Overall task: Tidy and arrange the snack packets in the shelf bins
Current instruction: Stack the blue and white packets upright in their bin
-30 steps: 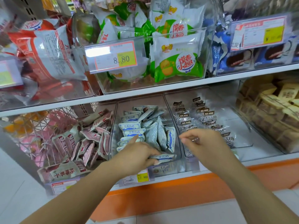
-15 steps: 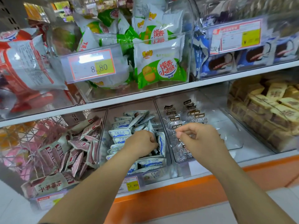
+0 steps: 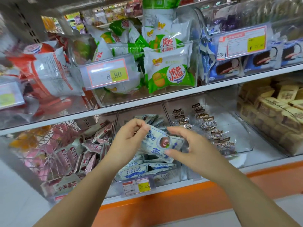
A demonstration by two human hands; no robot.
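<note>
A light blue snack packet (image 3: 161, 143) with a dark fruit picture is held up above the middle clear bin (image 3: 190, 173) on the lower shelf. My left hand (image 3: 129, 140) pinches its upper left corner. My right hand (image 3: 188, 149) holds its right side, thumb under the lower edge and fingers curled over the top. More light blue packets (image 3: 136, 171) lie stacked in that bin below the hands.
Pink-white packets (image 3: 91, 149) fill the bin to the left, clear plum packets (image 3: 211, 128) the bin to the right, and tan wrapped cakes (image 3: 275, 110) lie far right. The upper shelf holds green-white packets (image 3: 170, 74), red packets (image 3: 44, 71) and blue packets (image 3: 229, 66). A price tag (image 3: 136, 186) hangs in front.
My left hand has lifted a light blue packet out of the middle bin. My right hand has moved left from the plum bin and taken hold of the packet's other side.
</note>
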